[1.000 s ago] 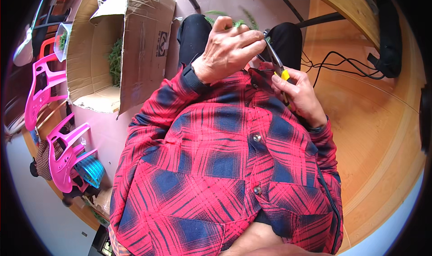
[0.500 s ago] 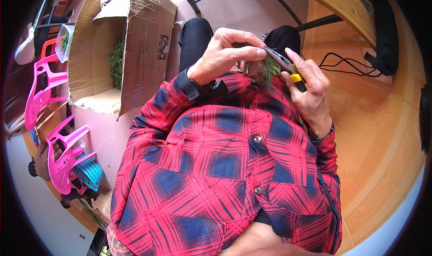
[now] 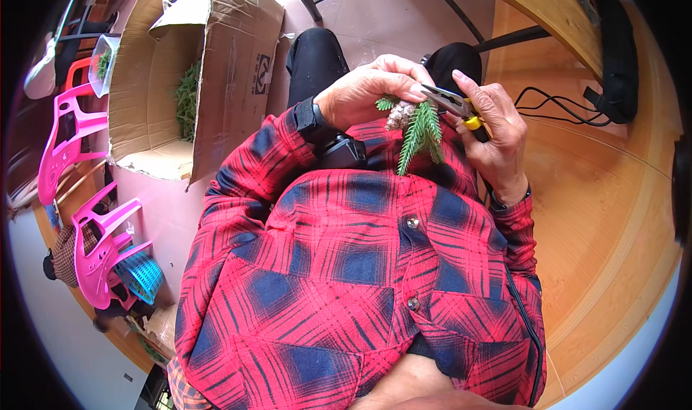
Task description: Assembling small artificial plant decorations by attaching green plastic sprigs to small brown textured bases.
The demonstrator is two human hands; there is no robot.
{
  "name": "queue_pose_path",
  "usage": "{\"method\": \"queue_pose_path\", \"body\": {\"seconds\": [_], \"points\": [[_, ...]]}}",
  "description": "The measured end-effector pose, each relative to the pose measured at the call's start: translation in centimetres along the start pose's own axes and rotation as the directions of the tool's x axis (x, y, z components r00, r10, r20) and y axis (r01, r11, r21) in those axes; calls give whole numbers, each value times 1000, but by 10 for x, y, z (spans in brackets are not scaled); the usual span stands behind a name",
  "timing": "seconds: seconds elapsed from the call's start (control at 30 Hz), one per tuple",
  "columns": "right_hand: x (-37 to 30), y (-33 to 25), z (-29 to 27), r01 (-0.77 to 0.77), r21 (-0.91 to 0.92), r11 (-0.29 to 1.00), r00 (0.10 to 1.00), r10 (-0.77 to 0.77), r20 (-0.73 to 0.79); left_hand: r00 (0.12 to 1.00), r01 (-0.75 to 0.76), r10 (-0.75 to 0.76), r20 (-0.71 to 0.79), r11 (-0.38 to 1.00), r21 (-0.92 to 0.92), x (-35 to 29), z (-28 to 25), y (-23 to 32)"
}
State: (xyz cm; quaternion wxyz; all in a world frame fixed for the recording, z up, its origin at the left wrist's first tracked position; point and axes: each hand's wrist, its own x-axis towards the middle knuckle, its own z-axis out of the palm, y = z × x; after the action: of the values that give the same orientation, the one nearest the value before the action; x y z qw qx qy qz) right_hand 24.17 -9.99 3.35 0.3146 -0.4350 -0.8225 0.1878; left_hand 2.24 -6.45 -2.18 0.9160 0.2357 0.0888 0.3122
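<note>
Above my lap, my left hand (image 3: 378,85) pinches the top of a small green artificial pine sprig (image 3: 419,134). Its needled tips hang down below the fingers, and a pale brown pine cone (image 3: 401,115) sits beside them. My right hand (image 3: 496,125) is wrapped round pliers (image 3: 472,121) with yellow and black handles. The metal jaws point left and reach the top of the sprig at my left fingertips. What lies between the jaws is too small to make out.
On the left stands an open cardboard box (image 3: 241,85) with green sprigs (image 3: 189,101) inside. Beyond it are pink plastic stools (image 3: 97,244), a blue basket (image 3: 141,276) and a clear tub (image 3: 105,64). To the right, a wooden table edge (image 3: 551,17) and black cables (image 3: 559,107) lie near.
The sprig has turned and dropped slightly, so its needles and pine cone now show plainly. My left hand has shifted a little right and down; the pliers stay at its fingertips.
</note>
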Motion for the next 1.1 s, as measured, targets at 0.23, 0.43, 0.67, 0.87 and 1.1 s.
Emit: {"method": "queue_pose_path", "body": {"seconds": [0.23,0.43,0.67,0.87,1.1], "points": [[-3,2,3,-384,253,888,915,331,229,897,-149,430,101,79,986,-3,13,17],[-12,9,13,-695,385,607,706,477,523,791,-60,518,324,-462,885,-2,7,5],[-8,-6,2,-412,211,886,899,358,253,923,-24,264,-281,767,641,-9,11,2],[-12,-3,-3,-219,71,973,974,213,78,937,-105,283,-204,786,609,-10,11,7],[-13,-8,-3,-283,136,949,953,262,152,961,-146,234,-148,882,447,-8,10,5]]}}
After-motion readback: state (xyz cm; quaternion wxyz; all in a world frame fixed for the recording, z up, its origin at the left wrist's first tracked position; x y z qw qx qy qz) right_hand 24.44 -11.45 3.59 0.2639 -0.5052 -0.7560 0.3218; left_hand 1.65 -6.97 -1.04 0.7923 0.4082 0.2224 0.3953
